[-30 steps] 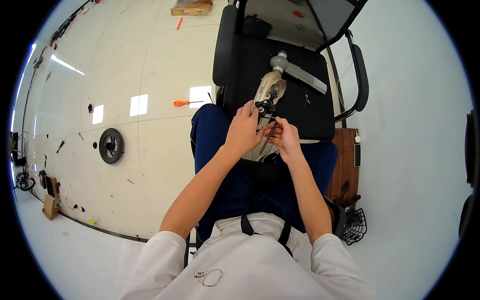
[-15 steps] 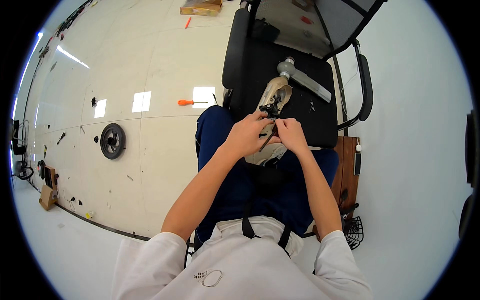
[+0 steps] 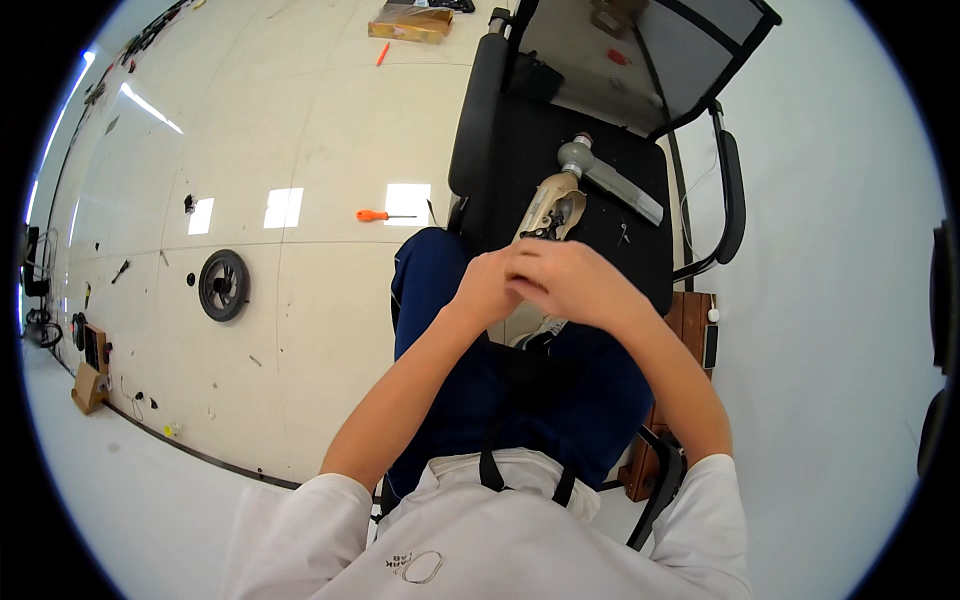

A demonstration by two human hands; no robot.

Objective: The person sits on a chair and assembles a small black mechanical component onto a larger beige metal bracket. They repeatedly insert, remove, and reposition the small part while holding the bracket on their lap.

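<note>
A beige foot-shaped piece (image 3: 548, 208) with a black fitting and a grey tube (image 3: 612, 185) at its far end lies on the seat of a black office chair (image 3: 640, 250) and reaches onto my lap. My left hand (image 3: 487, 292) and my right hand (image 3: 568, 282) are pressed together over its near part. Their fingers are curled shut, and the right hand partly overlaps the left. What the fingertips pinch is hidden. A white and black end (image 3: 545, 332) shows just under the hands, above my dark blue trousers (image 3: 470, 380).
An orange-handled screwdriver (image 3: 383, 215) and a small black wheel (image 3: 223, 285) lie on the pale floor to the left. A cardboard box (image 3: 410, 20) sits far off. A brown wooden block (image 3: 692, 320) stands by my right knee, next to the chair's armrest (image 3: 733, 195).
My hands have closed together over the piece, with the right hand now covering the left fingers. The view has tilted slightly, so the chair sits lower in the picture.
</note>
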